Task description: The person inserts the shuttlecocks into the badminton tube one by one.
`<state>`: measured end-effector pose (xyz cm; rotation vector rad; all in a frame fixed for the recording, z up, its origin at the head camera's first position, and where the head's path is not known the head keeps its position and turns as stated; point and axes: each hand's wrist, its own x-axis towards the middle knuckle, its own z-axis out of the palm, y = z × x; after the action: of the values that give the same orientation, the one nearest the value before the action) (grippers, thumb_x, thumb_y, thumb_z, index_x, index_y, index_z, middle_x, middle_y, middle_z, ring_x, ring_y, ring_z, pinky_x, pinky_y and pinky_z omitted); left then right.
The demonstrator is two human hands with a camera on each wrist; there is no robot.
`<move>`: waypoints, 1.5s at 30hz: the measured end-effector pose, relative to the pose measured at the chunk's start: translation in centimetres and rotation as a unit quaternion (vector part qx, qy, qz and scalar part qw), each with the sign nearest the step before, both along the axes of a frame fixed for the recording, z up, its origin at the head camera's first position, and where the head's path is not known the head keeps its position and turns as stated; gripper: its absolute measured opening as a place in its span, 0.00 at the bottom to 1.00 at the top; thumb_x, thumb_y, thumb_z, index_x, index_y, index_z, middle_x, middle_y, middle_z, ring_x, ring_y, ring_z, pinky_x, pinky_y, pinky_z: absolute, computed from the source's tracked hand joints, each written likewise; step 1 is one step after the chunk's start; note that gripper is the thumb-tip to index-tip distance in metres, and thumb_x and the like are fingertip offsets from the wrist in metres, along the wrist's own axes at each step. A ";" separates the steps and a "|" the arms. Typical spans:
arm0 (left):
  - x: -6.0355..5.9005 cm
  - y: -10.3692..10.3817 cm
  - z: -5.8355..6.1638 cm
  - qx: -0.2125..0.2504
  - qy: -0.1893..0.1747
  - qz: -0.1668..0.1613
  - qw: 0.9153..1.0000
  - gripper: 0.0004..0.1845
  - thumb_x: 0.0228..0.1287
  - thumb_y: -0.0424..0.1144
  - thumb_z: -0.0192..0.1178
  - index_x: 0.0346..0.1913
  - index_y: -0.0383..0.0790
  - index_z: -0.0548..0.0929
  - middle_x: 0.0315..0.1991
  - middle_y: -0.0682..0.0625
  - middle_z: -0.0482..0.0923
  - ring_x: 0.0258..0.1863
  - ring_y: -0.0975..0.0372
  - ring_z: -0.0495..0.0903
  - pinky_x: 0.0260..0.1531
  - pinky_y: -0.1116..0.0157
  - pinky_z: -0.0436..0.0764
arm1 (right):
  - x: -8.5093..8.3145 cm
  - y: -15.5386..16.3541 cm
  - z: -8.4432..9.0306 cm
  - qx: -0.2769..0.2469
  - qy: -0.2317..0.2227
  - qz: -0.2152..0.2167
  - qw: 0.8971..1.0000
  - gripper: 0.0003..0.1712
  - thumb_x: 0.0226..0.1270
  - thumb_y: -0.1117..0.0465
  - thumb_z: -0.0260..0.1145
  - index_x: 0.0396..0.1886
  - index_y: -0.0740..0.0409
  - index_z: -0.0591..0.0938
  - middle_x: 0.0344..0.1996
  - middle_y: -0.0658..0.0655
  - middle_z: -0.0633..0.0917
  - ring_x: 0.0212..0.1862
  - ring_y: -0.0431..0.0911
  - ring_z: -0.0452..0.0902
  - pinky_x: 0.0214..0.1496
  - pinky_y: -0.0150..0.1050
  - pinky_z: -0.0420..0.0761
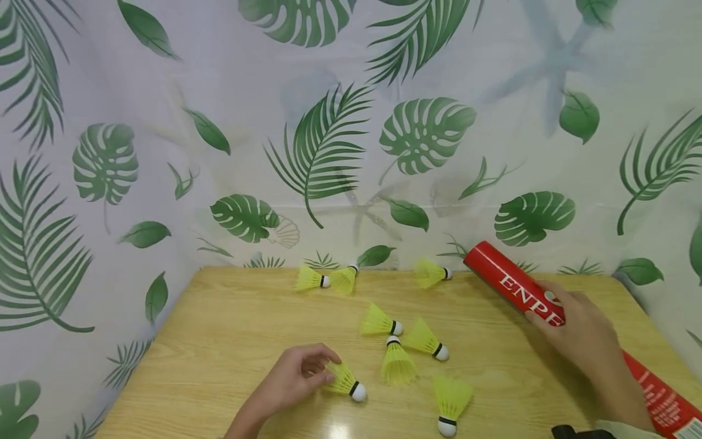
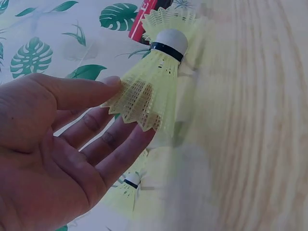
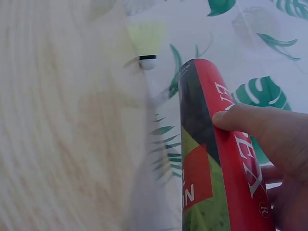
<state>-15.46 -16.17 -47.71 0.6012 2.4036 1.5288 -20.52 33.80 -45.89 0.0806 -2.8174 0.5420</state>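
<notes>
My left hand pinches the skirt of a yellow shuttlecock, thumb on one side and fingertips behind. The white cork of this shuttlecock points away from the palm, and a black band circles its base. On the right, my right hand grips a long red shuttlecock tube round its middle. The tube slants over the table, its far end toward the back wall. In the right wrist view the thumb lies along the tube, which has white lettering and a dark and green side.
Near the middle lie three yellow shuttlecocks close together, one with its cork up. Another shuttlecock lies at the front. Along the back edge are two side by side and a single shuttlecock. A leaf-patterned cloth hangs behind the wooden table.
</notes>
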 end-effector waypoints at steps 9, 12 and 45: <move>-0.4 -0.7 1.3 0.013 0.019 0.037 0.999 0.10 0.68 0.34 0.68 0.51 0.42 0.86 0.41 0.50 0.87 0.43 0.57 0.86 0.47 0.64 0.84 | 0.7 -0.4 1.5 -0.029 0.059 0.015 0.998 0.47 0.58 0.53 0.79 0.75 0.53 0.69 0.55 0.76 0.72 0.51 0.70 0.70 0.38 0.72 0.78; -0.7 -0.9 1.8 0.021 0.032 0.043 0.998 0.10 0.68 0.33 0.68 0.51 0.42 0.86 0.41 0.49 0.88 0.42 0.57 0.87 0.46 0.65 0.84 | 1.0 -0.3 2.0 -0.039 0.084 0.030 0.995 0.49 0.53 0.56 0.81 0.74 0.54 0.70 0.53 0.75 0.72 0.50 0.68 0.69 0.37 0.71 0.80; -4.1 -0.4 7.9 0.106 0.203 0.236 0.944 0.12 0.65 0.24 0.67 0.50 0.35 0.86 0.42 0.44 0.86 0.38 0.59 0.85 0.40 0.69 0.85 | 2.0 -2.6 6.1 -0.154 0.138 0.084 0.975 0.53 0.50 0.67 0.82 0.77 0.46 0.69 0.60 0.63 0.78 0.51 0.29 0.65 0.42 0.13 0.67</move>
<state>-19.57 -16.56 -39.82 0.4266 2.8684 2.0474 -18.53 31.18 -39.76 0.3097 -2.4401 0.9220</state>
